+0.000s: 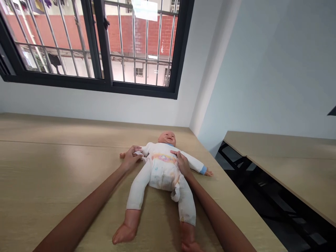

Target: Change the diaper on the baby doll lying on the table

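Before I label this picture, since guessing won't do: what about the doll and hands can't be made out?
All in the head view:
Back of the doll: hidden by its own body.
Its foot at picture right: partly cut off by the bottom edge.
Its wrist at picture left: covered by the left hand.
Right hand: some fingers hidden behind it.
Printed band: details too small.

I have a dark-framed window (98,42) at eleven o'clock, metal bars (134,57) crossing before a red wall (166,35) outside (a white patch (144,9) glares near the top). A wood-topped side table (288,150) stands at three o'clock, a pale wall (275,70) at two.
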Demonstrator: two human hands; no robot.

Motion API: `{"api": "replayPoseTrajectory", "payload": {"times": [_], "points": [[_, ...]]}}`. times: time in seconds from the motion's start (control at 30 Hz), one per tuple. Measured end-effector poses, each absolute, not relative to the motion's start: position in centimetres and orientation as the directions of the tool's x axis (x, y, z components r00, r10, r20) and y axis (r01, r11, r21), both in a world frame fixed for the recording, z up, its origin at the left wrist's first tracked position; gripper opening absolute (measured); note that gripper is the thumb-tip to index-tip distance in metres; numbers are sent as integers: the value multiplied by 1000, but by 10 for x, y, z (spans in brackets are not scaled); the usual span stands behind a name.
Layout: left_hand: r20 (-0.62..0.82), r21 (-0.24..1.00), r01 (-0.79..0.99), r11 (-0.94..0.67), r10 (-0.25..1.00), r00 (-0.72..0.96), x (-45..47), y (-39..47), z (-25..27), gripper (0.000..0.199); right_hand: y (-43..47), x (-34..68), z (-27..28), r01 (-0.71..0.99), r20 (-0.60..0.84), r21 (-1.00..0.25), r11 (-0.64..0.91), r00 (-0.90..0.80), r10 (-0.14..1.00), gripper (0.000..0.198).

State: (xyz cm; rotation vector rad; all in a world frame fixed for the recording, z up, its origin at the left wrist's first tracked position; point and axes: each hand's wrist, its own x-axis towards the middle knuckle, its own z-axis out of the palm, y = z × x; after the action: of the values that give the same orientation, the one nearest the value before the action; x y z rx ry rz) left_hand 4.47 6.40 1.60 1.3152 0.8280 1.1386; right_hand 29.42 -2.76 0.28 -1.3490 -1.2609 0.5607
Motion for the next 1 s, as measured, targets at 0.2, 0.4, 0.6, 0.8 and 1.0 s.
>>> {"api": "replayPoseTrajectory", "payload": {"times": [0.2, 0.4, 0.6, 0.8, 1.0], "points": [[21, 995, -90, 34, 836, 548, 19, 74, 33, 45, -26, 294, 2, 334, 355, -909, 248, 312, 881, 72], [-5, 998, -49, 41, 814, 581, 12, 75, 34, 34, -27, 294, 3, 342, 355, -907, 245, 310, 882, 72], [-4, 999, 26, -22, 695, 719, 17, 73, 31, 45, -27, 295, 4, 352, 351, -906, 237, 309, 884, 71], [0, 988, 105, -117, 672, 741, 11, 80, 29, 24, -30, 291, 7, 381, 381, -888, 258, 294, 877, 68], [119, 983, 27, -180, 747, 654, 1, 80, 47, 20, -40, 286, 30, 491, 459, -818, 299, 246, 854, 53]]}}
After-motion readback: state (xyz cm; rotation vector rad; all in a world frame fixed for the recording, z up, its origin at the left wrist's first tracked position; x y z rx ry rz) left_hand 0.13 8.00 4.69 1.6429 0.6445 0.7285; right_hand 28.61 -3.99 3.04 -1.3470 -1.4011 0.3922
